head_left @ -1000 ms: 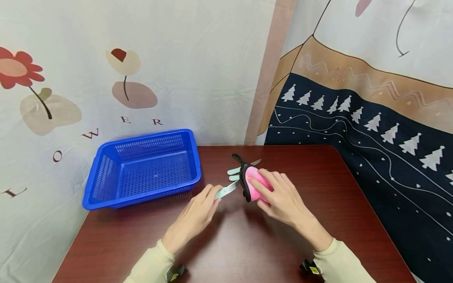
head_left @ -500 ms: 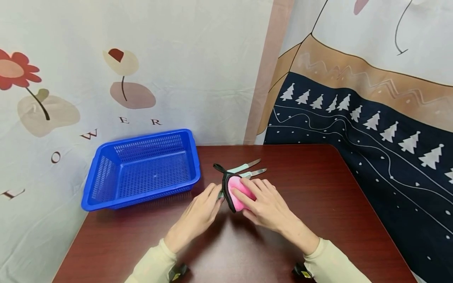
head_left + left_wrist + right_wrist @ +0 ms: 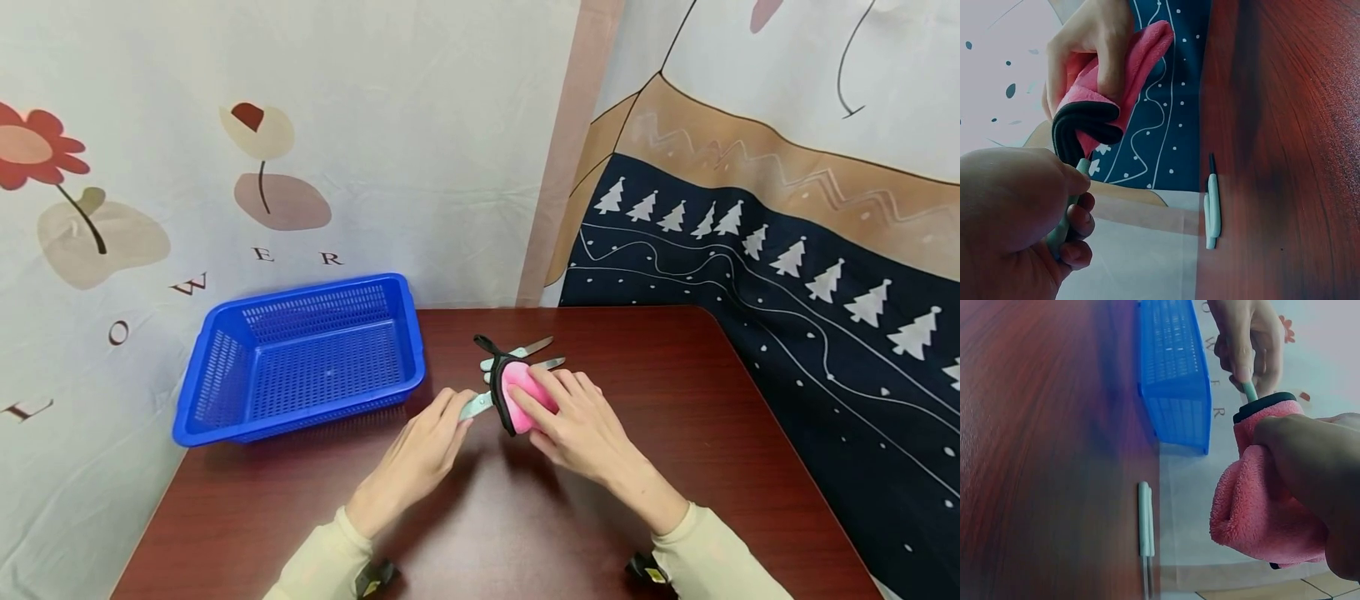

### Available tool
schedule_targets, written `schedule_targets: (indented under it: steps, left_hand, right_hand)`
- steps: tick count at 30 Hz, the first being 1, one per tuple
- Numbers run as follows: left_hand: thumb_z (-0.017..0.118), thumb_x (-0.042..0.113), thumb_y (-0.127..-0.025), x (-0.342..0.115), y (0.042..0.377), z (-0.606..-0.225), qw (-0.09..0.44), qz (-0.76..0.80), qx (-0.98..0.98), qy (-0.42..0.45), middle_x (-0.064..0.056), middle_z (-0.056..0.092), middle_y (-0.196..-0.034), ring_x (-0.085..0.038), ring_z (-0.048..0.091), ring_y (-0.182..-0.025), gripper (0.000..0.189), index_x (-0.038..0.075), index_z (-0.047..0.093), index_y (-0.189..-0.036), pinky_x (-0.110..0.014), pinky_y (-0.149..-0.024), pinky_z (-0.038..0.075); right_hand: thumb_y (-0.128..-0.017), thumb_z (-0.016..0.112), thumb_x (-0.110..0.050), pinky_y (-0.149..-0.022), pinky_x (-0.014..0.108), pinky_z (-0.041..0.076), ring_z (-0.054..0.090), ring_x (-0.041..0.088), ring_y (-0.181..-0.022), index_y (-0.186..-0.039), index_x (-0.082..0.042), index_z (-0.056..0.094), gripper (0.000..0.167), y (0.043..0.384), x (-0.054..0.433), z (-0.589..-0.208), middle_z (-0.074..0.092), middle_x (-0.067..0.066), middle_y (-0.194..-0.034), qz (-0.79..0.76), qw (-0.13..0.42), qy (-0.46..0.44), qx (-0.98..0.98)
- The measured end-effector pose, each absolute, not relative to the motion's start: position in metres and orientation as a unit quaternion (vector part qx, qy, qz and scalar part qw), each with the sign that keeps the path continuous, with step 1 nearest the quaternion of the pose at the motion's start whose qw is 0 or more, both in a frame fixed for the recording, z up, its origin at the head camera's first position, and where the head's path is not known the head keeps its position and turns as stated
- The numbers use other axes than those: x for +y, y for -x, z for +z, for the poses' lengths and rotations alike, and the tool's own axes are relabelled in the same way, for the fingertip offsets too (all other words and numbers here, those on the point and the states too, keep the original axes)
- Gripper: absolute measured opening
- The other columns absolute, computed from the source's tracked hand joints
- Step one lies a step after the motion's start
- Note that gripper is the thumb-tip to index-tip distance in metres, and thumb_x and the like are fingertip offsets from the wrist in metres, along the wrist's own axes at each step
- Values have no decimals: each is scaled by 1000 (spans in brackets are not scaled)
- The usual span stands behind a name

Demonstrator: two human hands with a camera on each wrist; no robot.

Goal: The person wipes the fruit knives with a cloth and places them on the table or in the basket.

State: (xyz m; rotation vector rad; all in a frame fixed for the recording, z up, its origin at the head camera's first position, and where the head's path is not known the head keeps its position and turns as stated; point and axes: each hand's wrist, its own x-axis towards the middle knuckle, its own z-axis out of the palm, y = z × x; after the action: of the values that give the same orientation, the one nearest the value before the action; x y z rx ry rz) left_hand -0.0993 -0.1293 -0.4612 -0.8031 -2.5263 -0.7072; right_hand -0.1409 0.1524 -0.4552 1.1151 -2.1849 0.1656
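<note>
Head: right of blue basket (image 3: pixel 330 367), I'm seeing left hand (image 3: pixel 420 440) gripping a knife (image 3: pixel 475 406), right hand (image 3: pixel 588 425) gripping pink cloth (image 3: pixel 514 387) hiding its blade. Left wrist: curled fingers (image 3: pixel 1080 222) holding it. Right wrist: cloth sitting farther from basket than left hand.

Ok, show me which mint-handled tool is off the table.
The tool in the left hand, its far end hidden by the pink cloth; the other two tools lie on the table.
</note>
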Motion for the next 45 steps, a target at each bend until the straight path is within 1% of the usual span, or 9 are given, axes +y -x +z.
schedule_targets:
  steps: [4, 11, 17, 24, 26, 32, 38, 45]
  left_hand:
    - [71, 1, -107, -130, 99, -462, 199, -255, -902, 288, -2, 57, -99, -8, 52, -77, 30, 1, 66, -137, -24, -67, 52]
    - [71, 1, -107, -130, 98, -462, 203, -257, -899, 290, -2, 57, -99, -8, 52, -77, 30, 0, 65, -136, -24, -66, 51]
    - [73, 1, -106, -131, 97, -462, 206, -259, -898, 290, -1, 58, -99, -7, 52, -77, 31, 1, 66, -136, -24, -66, 51]
    - [75, 1, -105, -132, 97, -459, 209, -257, -902, 276, -2, 61, -101, -9, 55, -77, 32, 1, 67, -136, -25, -65, 52]
    - [75, 2, -105, -133, 97, -459, 212, -255, -903, 272, -2, 61, -100, -9, 55, -77, 32, 2, 68, -136, -25, -65, 51]
    - [76, 3, -104, -134, 97, -458, 217, -248, -906, 266, -2, 60, -99, -9, 53, -75, 32, 2, 68, -135, -26, -64, 51]
    - [76, 2, -104, -132, 99, -459, 218, -248, -905, 267, -2, 60, -98, -9, 53, -75, 31, 2, 68, -134, -25, -62, 50]
    - [75, 1, -104, -130, 101, -460, 226, -244, -903, 273, -4, 63, -102, -12, 60, -77, 31, -1, 68, -134, -28, -65, 56]
  right_hand:
    - [-82, 93, -23, -88, 48, 59, 65, 34, -110, -151, -21, 70, 73, 142, 158, -455, 68, 18, -143, 64, 332, -421, -842]
    - [-82, 96, -26, -89, 50, 60, 65, 36, -111, -152, -20, 70, 75, 145, 169, -454, 67, 21, -144, 67, 325, -408, -851]
    - [-83, 93, -24, -88, 52, 59, 65, 37, -109, -151, -18, 71, 72, 148, 180, -451, 67, 23, -144, 67, 325, -393, -858]
    - [-83, 86, -16, -87, 55, 57, 65, 41, -107, -148, -14, 72, 66, 153, 194, -449, 67, 26, -142, 78, 347, -372, -857]
    - [-83, 85, -16, -88, 55, 56, 64, 41, -108, -148, -14, 72, 66, 153, 194, -447, 66, 26, -143, 88, 345, -370, -858]
    - [-85, 87, -18, -93, 54, 57, 65, 39, -113, -151, -17, 70, 68, 146, 187, -439, 65, 25, -147, 118, 332, -379, -856]
    - [-84, 90, -22, -91, 50, 61, 67, 36, -113, -151, -16, 71, 70, 138, 167, -439, 67, 23, -144, 121, 340, -420, -833]
    - [-78, 97, -28, -88, 46, 63, 70, 34, -111, -145, -17, 74, 72, 134, 143, -451, 71, 19, -140, 95, 350, -459, -811]
